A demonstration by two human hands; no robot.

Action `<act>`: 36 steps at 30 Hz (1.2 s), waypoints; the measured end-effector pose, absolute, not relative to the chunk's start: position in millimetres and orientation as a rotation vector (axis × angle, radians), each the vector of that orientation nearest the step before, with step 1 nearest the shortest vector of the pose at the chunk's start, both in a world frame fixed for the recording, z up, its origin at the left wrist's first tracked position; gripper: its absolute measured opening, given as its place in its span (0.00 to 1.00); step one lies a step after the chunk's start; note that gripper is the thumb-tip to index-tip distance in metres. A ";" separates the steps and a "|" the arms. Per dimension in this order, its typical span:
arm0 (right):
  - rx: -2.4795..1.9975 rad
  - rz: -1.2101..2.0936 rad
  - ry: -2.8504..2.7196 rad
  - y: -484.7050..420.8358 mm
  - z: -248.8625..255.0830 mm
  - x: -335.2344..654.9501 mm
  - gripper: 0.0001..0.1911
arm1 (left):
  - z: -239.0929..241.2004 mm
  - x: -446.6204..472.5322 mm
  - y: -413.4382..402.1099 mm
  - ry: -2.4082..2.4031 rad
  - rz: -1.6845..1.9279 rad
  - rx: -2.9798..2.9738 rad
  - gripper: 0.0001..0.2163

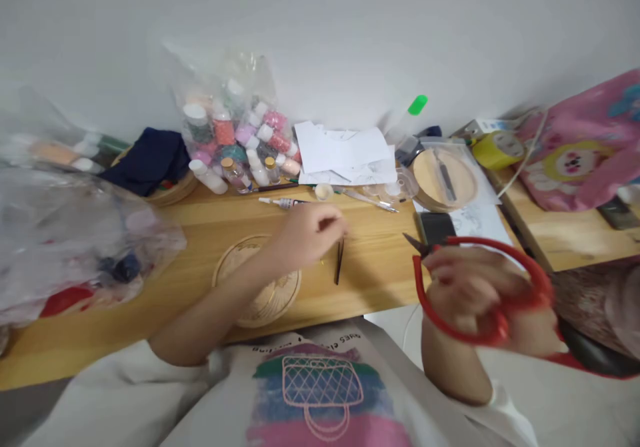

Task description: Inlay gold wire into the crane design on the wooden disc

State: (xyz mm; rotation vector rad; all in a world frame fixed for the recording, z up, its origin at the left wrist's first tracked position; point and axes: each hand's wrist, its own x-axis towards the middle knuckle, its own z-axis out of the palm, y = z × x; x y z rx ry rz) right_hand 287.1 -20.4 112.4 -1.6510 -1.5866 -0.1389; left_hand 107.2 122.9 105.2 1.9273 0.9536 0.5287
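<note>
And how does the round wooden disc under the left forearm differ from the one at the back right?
The near disc has a lined pattern; the far disc looks mostly plain. The left forearm partly hides the near disc, while a dark tool lies across the far disc. Both are round and of pale wood.

The left forearm [225,295] is slanting inward, the left hand [311,235] curling its fingers toward the thumb — the right forearm [450,367] is angling forward, the blurred right hand [465,293] gripping with bent fingers.
</note>
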 end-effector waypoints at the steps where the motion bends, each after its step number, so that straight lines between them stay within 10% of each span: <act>1: -1.674 -0.159 -1.518 -10.2 105.4 291.4 0.16 | 96.9 93.8 131.2 0.975 0.488 1.911 0.10; 7: -2.238 0.538 -1.390 30.0 60.9 308.5 0.24 | 56.6 -0.6 155.2 1.328 0.470 1.850 0.12; 25: -2.462 0.305 -1.289 55.3 27.8 280.5 0.06 | -0.6 -24.5 133.7 1.102 0.870 2.239 0.08; 36: -2.456 0.322 -1.074 40.7 56.4 294.2 0.16 | -0.5 -26.1 128.1 1.114 0.843 2.206 0.08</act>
